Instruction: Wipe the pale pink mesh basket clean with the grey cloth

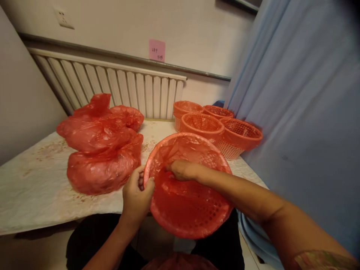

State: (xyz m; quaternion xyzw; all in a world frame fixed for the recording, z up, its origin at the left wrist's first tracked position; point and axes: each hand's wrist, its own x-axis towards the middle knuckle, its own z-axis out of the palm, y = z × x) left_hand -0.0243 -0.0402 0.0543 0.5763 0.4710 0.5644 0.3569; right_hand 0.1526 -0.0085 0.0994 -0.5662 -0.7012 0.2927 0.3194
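A red plastic basket (197, 233) with holes in its wall is tilted towards me above my lap. Thin red plastic bag (180, 148) film lines its inside and wraps over the rim. At the basket's left side, my left hand (138, 193) grips the lined rim, thumb on the inner side and fingers outside. My right hand (182, 170) reaches into the basket from the right, touching the film. Its fingers are curled and closed, with the tips hidden, so I cannot make out what they hold, if anything.
Bulging red plastic bags (104, 150) lie on the left of the cloth-covered table (30, 180). Several more lined red baskets (202, 122) stand at the back right, beside a blue curtain (298, 112). Behind the table is a white radiator (118, 84). Another red item (180, 262) shows low between my legs.
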